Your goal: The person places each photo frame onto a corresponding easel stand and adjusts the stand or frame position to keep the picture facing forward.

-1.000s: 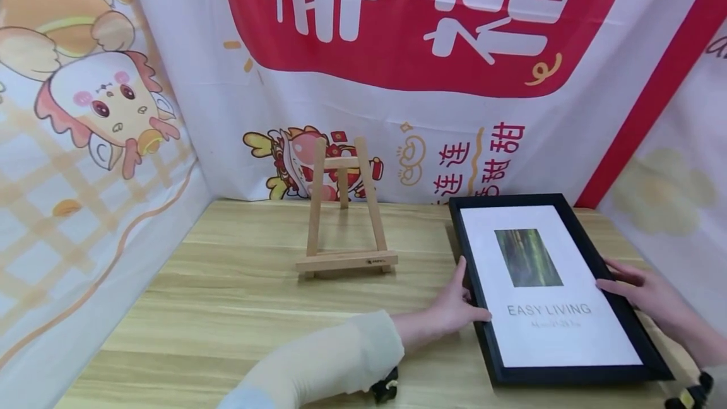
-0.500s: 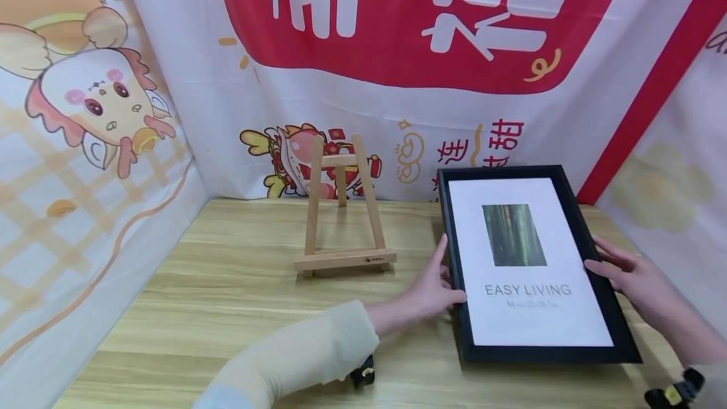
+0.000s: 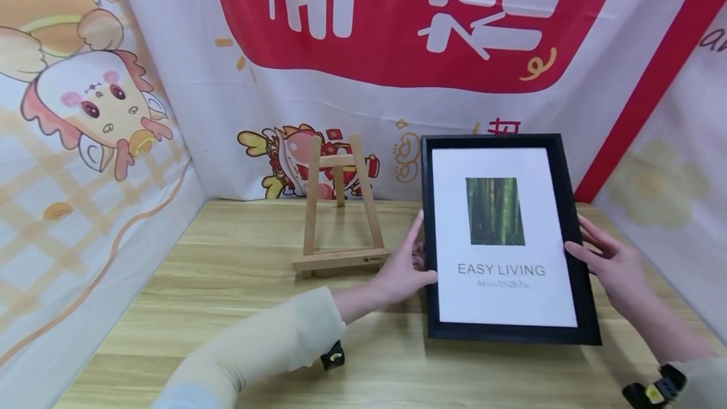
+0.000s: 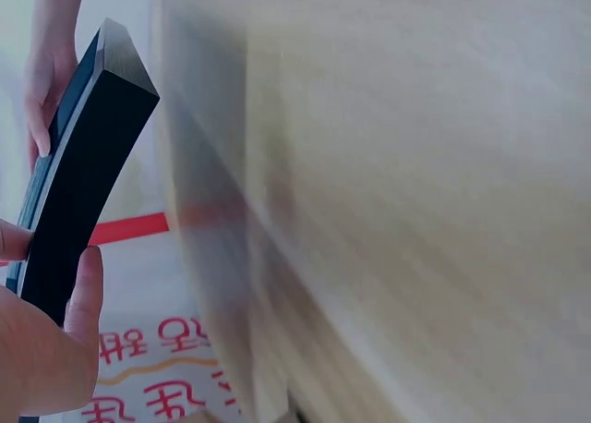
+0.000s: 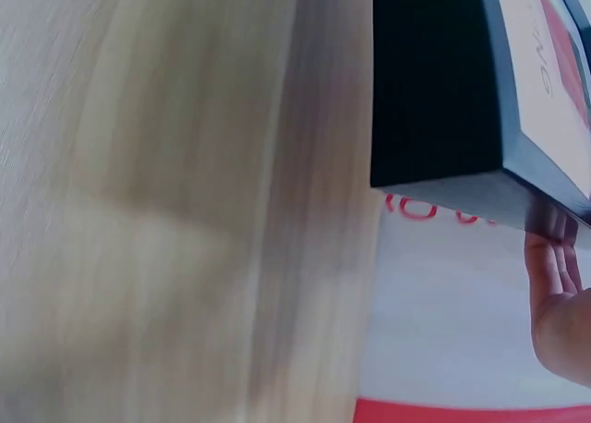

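Both hands hold a black picture frame (image 3: 500, 327) by its long sides, raised off the tabletop and tilted up toward the head camera. Its white insert carries a green forest picture and the words "EASY LIVING". My left hand (image 3: 402, 270) grips the left side, thumb on the front edge, other fingers at the side and behind. On the right side, my right hand (image 3: 616, 264) grips in the same way. The left wrist view shows the frame's thick edge (image 4: 88, 164) between thumb and fingers. A small wooden easel (image 3: 343, 260) stands left of the frame.
The wood-grain table (image 3: 227, 314) ends at a printed cloth backdrop (image 3: 352, 100) behind the easel. Another printed cloth (image 3: 102, 207) hangs along the left, and one (image 3: 664, 169) along the right. Black wrist straps (image 3: 656, 390) sit at the sleeves.
Both hands have lifted the picture frame from the right of the table and carried it left, toward the easel, tilting it more upright. The easel has stayed in place.
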Demonstrator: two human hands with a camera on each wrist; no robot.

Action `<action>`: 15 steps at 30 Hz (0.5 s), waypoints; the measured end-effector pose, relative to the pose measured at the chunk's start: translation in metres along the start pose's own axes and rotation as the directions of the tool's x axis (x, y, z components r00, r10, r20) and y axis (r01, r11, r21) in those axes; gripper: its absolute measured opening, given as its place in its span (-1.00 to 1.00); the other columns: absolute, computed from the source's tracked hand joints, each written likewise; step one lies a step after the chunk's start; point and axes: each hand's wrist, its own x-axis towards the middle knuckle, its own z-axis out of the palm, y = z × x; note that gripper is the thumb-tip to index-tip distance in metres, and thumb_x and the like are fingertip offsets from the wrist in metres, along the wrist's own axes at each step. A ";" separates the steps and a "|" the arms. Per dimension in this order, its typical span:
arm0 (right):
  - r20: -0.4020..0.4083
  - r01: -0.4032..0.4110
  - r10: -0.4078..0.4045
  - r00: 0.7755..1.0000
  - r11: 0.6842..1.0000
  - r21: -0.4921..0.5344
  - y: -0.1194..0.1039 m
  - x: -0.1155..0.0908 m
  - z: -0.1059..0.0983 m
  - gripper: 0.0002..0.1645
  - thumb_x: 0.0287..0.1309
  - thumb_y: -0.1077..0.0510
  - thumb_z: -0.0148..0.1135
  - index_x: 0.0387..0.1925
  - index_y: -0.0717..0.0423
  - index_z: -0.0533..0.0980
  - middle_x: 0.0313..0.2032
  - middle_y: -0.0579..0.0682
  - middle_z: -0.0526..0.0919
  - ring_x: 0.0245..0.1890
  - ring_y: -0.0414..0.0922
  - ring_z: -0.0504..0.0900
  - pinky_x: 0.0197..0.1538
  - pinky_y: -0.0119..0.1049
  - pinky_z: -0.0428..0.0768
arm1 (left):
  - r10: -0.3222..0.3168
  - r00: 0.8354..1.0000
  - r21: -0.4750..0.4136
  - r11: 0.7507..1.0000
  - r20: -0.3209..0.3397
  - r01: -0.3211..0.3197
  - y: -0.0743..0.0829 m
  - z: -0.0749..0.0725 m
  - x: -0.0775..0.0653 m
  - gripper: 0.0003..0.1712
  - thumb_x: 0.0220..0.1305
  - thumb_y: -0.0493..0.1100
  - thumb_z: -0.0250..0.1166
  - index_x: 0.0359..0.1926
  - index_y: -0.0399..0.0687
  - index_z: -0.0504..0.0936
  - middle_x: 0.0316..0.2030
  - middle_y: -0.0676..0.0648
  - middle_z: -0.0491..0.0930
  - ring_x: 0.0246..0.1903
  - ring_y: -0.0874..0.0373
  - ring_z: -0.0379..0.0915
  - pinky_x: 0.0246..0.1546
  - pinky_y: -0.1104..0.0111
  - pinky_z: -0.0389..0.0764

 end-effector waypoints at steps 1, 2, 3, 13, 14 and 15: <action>-0.006 0.009 -0.009 1.000 1.000 0.008 -0.003 -0.001 0.002 -0.20 0.27 -0.05 0.24 0.45 -0.33 0.12 0.41 0.16 0.20 -0.17 -0.47 0.40 -0.22 -0.68 0.50 | 0.010 1.000 0.000 1.000 0.001 -0.010 0.001 -0.004 0.000 0.34 0.04 -0.55 0.31 0.52 0.46 -0.29 -0.01 -0.09 0.50 -0.20 0.10 0.51 -0.19 0.36 0.63; -0.012 0.022 -0.022 1.000 1.000 0.011 -0.007 -0.002 0.004 -0.21 0.27 -0.05 0.24 0.45 -0.34 0.13 0.40 0.14 0.22 -0.17 -0.47 0.40 -0.21 -0.68 0.51 | 0.018 1.000 0.002 1.000 0.001 -0.018 0.002 -0.008 -0.001 0.34 0.04 -0.55 0.31 0.52 0.47 -0.29 0.01 -0.09 0.49 -0.18 0.10 0.51 -0.17 0.34 0.63; -0.019 0.036 -0.035 0.999 0.999 0.026 -0.010 -0.002 0.006 -0.22 0.27 -0.03 0.24 0.44 -0.34 0.14 0.39 0.11 0.24 -0.16 -0.46 0.42 -0.20 -0.68 0.51 | 0.024 1.000 0.007 1.000 -0.001 -0.024 0.004 -0.011 -0.001 0.34 0.04 -0.55 0.31 0.51 0.50 -0.28 0.02 -0.09 0.48 -0.16 0.10 0.50 -0.14 0.33 0.62; -0.082 0.190 -0.182 0.980 0.977 0.099 -0.047 -0.010 0.028 -0.24 0.27 0.10 0.25 0.43 -0.29 0.20 0.35 -0.02 0.32 -0.09 -0.43 0.45 -0.14 -0.69 0.47 | 0.168 0.986 0.067 0.984 -0.014 -0.167 0.019 -0.046 -0.012 0.32 0.07 -0.57 0.27 0.51 0.50 -0.28 -0.05 -0.16 0.45 -0.22 0.04 0.49 -0.21 0.21 0.66; -0.082 0.197 -0.188 0.979 0.974 0.114 -0.051 -0.010 0.031 -0.24 0.27 0.11 0.25 0.43 -0.28 0.20 0.34 -0.01 0.33 -0.09 -0.42 0.46 -0.14 -0.68 0.48 | 0.176 0.984 0.071 0.982 -0.019 -0.175 0.020 -0.049 -0.013 0.32 0.08 -0.57 0.26 0.51 0.52 -0.28 -0.03 -0.16 0.44 -0.21 0.03 0.48 -0.23 0.20 0.66; -0.084 0.202 -0.193 0.978 0.972 0.119 -0.054 -0.011 0.034 -0.24 0.28 0.11 0.25 0.44 -0.28 0.20 0.34 0.02 0.33 -0.08 -0.41 0.46 -0.13 -0.68 0.48 | 0.184 0.983 0.074 0.981 -0.024 -0.181 0.021 -0.052 -0.015 0.31 0.09 -0.57 0.26 0.51 0.54 -0.28 -0.02 -0.15 0.43 -0.20 0.02 0.48 -0.24 0.17 0.66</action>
